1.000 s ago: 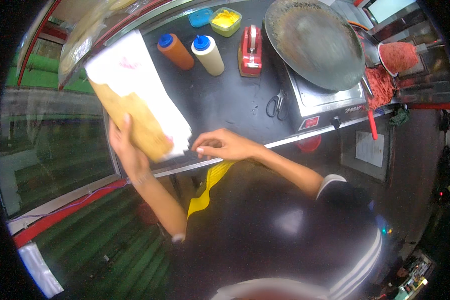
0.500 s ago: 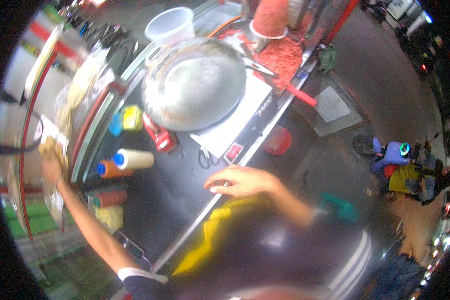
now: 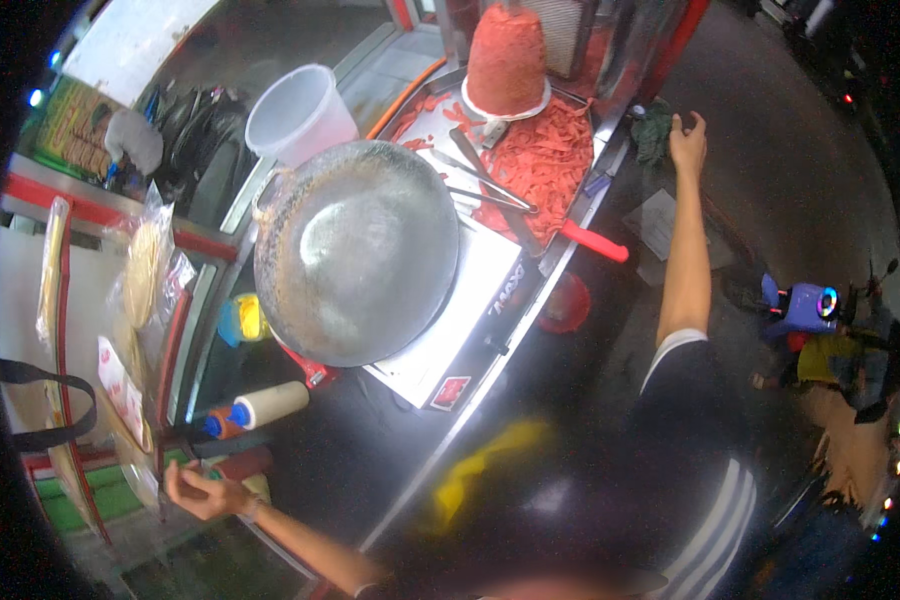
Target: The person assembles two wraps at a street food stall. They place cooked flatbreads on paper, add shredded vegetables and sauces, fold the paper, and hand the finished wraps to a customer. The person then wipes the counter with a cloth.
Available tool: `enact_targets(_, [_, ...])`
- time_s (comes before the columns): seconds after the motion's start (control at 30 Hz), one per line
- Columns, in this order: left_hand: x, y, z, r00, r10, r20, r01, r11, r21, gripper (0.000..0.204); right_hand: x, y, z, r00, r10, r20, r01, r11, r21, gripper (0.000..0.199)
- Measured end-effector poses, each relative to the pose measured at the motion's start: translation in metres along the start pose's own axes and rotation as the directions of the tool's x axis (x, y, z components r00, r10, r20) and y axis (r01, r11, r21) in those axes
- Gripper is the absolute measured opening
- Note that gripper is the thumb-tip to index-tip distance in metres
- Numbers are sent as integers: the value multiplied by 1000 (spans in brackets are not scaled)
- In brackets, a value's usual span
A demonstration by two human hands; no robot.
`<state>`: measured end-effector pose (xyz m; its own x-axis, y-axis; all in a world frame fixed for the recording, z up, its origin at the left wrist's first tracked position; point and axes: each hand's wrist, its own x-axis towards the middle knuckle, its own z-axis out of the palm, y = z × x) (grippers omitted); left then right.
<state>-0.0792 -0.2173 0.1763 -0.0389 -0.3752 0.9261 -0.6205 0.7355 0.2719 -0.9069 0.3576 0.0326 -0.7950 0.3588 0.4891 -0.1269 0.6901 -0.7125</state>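
My left hand [image 3: 207, 492] is over the counter's left edge, palm up, with its fingers loosely bent and apart and nothing seen in them. Beside it lie a red-brown bottle [image 3: 242, 463] and bags of flatbread on the shelf. My right arm stretches far out to the right. Its hand [image 3: 688, 145] has thumb and fingers apart, close to a dark green cloth [image 3: 653, 132] at the counter's corner; no contact shows. A large round griddle pan [image 3: 360, 255] sits on the stove [image 3: 440, 345]. Behind it, a tray holds shaved red meat [image 3: 540, 150], tongs [image 3: 490, 195] and a red-handled knife [image 3: 595, 241].
A cone of red meat [image 3: 508, 62] stands over the tray. A clear plastic tub [image 3: 300, 115] is behind the pan. White [image 3: 272, 405] and orange [image 3: 225, 423] sauce bottles lie at left, near bagged flatbreads [image 3: 142, 272]. A red bucket [image 3: 566, 302] stands beyond the counter's edge; a scooter [image 3: 808, 307] is farther right.
My left hand has come down from the flatbread shelf toward the bottles. My right hand has swung from the counter's front edge out to the far right, by the green cloth. The view has shifted.
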Motion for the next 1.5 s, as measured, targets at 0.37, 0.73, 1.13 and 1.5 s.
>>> enact_targets(0.37, [-109,125,-11,954,-298,18,299,952,-65,16,-37,-2,-57,968,-93,231,76,994,80,33])
enact_targets(0.73, [-122,282,-59,217,339,915,972,16,-236,79,-299,-200,-276,770,-494,403,201,788,581,28])
enact_targets(1.13, [-183,147,-140,8,7,1000,998,63,-8,47,-564,-286,-283,192,-894,406,51,422,905,57])
enact_targets(1.5, [-238,54,-215,-66,-406,911,958,229,171,38,-654,-301,-182,-30,-729,684,789,403,464,25])
